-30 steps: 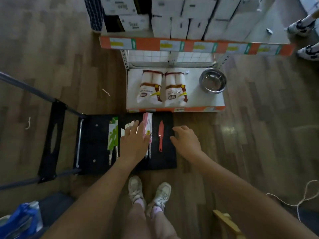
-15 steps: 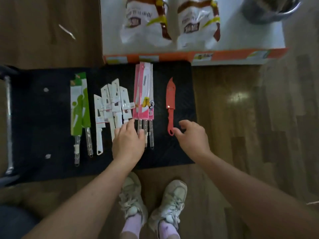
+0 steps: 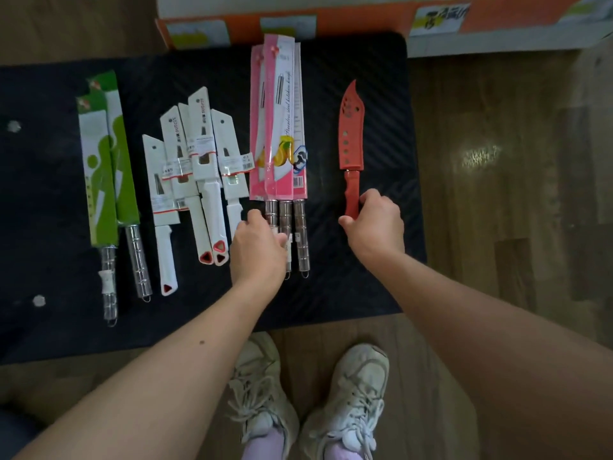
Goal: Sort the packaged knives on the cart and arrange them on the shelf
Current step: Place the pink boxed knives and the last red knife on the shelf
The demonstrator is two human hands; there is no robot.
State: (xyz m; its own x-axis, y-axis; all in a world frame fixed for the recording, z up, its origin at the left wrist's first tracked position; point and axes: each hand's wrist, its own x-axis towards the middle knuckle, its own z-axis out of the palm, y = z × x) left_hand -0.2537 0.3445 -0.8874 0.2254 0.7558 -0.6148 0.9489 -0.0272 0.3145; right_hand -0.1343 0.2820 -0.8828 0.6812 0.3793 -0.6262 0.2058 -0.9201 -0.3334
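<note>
The black cart point(image 3: 365, 78) carries the sorted knives; of the shelf point(image 3: 365, 18) only an orange edge shows, cut off at the top. Green packs point(image 3: 102, 154), white packs point(image 3: 202, 154) and pink packs point(image 3: 282, 127) lie in rows, with the red knife point(image 3: 351, 137) alone at the right. The right hand point(image 3: 374, 224), merely reaching a moment ago, now has its fingers curled round the red handle, so a lift looks near. The left hand point(image 3: 257, 250) has slid onto the pink packs' steel handles. Its fingers are hidden, so I cannot tell if they grip.
</note>
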